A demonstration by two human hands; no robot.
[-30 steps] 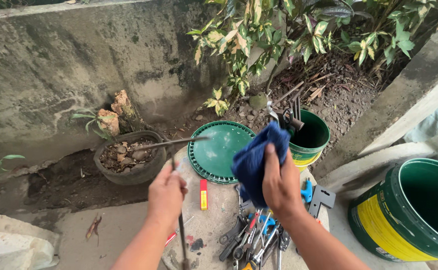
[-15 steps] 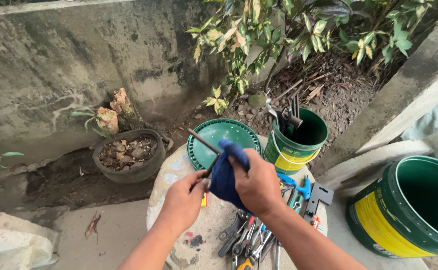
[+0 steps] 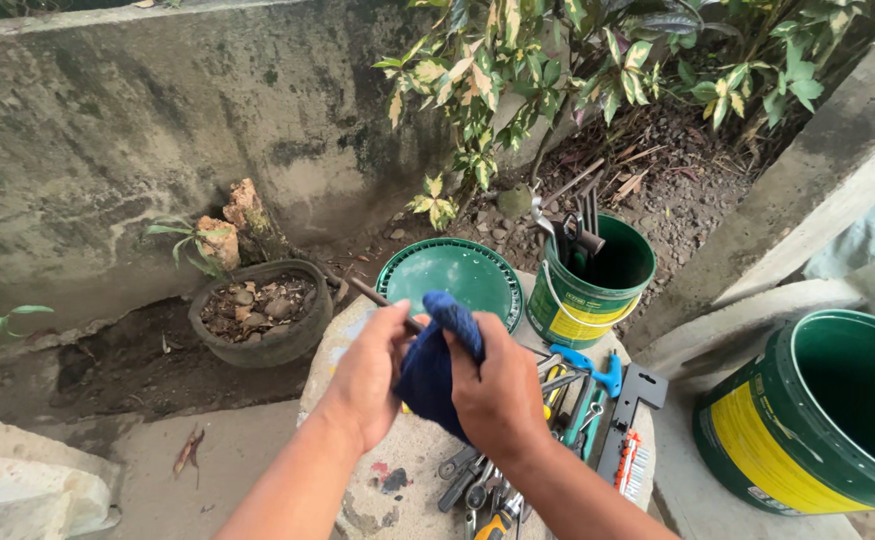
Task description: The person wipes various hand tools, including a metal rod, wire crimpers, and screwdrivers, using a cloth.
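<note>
My left hand and my right hand are both closed around a dark blue cloth held over a round concrete slab. A thin metal rod sticks out of the cloth toward the upper left; its other end is hidden inside the cloth and hands. Several hand tools lie on the slab just right of and below my hands.
A green bucket lid lies behind the slab. A green bucket holding tools stands at the back right, a larger empty green bucket at the far right. A dark pot of debris sits left, below a concrete wall.
The cloth, first held up in my right hand alone, has come down and left onto the rod. Both hands have closed together around it, and the rod has swung to point up-left.
</note>
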